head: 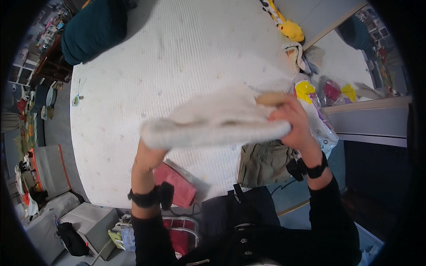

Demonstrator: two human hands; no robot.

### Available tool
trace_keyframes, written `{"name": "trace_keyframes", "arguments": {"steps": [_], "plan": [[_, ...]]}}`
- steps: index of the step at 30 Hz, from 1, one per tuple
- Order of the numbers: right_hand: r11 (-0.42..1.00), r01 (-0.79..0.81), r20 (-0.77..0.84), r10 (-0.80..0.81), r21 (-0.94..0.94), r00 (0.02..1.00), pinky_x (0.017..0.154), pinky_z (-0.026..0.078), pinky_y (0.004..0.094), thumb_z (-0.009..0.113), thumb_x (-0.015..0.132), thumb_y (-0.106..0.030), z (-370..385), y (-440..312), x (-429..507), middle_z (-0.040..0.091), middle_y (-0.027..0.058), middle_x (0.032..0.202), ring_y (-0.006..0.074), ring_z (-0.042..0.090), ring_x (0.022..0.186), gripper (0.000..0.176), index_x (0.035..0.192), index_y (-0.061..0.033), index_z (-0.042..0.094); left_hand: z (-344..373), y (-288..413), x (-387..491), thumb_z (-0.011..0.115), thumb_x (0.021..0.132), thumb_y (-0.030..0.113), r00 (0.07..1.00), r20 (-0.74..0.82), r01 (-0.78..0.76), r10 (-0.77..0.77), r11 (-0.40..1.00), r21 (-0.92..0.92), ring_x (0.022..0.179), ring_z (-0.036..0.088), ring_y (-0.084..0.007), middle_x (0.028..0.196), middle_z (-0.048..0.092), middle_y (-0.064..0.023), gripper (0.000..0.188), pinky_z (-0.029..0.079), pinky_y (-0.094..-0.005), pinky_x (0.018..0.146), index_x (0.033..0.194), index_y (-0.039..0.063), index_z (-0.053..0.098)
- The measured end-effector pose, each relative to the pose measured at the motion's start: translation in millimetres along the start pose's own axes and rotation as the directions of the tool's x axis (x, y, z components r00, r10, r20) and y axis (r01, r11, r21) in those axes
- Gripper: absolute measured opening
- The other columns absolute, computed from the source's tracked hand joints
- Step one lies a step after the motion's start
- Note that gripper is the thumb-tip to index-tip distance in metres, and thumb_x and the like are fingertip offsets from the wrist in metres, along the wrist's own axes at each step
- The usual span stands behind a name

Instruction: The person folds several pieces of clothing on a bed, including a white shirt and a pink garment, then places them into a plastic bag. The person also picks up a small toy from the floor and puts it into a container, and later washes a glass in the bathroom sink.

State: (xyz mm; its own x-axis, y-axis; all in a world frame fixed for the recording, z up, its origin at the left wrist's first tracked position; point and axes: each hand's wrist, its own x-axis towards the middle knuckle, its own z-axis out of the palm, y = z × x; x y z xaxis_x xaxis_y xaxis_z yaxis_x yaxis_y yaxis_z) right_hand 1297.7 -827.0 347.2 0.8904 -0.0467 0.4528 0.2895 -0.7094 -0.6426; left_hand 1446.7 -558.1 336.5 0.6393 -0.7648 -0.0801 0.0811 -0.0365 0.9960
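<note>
A cream-white cloth [213,131], perhaps a garment, is stretched level above the bed, blurred by motion. My left hand [149,154] grips its left end from below, with the fingers hidden behind the fabric. The right end is in my right hand [294,123]. A tan patch or object [271,98] shows by the right fingers; what it is I cannot tell. Beneath my right forearm, olive-green shorts or trousers [264,163] lie folded at the bed's near edge. Close to my left wrist lies a folded pinkish-red cloth [176,184].
A white quilted bed cover [199,50] spreads ahead. Plastic packaging [314,109] lies at the right, by a mirror [352,66]. Beyond it are a yellow plush toy [291,30] and a crumpled cloth [296,56]. A dark teal bolster [95,31] sits far left; grey boxes [88,222] stand near left.
</note>
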Motion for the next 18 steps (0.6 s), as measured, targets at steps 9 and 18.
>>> {"name": "trace_keyframes", "arguments": {"steps": [9,18], "plan": [[0.997,0.053,0.372,-0.031,-0.050,0.928,0.067,0.046,0.0354,0.058,0.059,-0.005,43,-16,-121,0.052,0.0120,0.092,0.0294,0.054,0.080,0.021,0.080,-0.0102,0.055,39,-76,-95,0.059,0.066,0.014,0.970,0.241,-0.006,-0.038,0.983,0.183,0.092,0.052,-0.0245,0.090,0.059,-0.0085,0.022,0.038,-0.0341,0.083,0.086,0.005,0.060],[0.855,-0.512,0.750,0.388,-0.077,0.536,0.070,0.043,0.0341,0.047,0.067,-0.001,141,28,-205,0.048,0.0073,0.100,0.0273,0.049,0.086,0.026,0.092,-0.0084,0.051,54,-231,-158,0.049,0.075,0.011,0.616,0.095,0.695,-0.782,0.596,0.401,0.065,0.052,-0.0126,0.083,0.057,-0.0057,0.020,0.044,-0.0255,0.060,0.093,0.004,0.056]]}}
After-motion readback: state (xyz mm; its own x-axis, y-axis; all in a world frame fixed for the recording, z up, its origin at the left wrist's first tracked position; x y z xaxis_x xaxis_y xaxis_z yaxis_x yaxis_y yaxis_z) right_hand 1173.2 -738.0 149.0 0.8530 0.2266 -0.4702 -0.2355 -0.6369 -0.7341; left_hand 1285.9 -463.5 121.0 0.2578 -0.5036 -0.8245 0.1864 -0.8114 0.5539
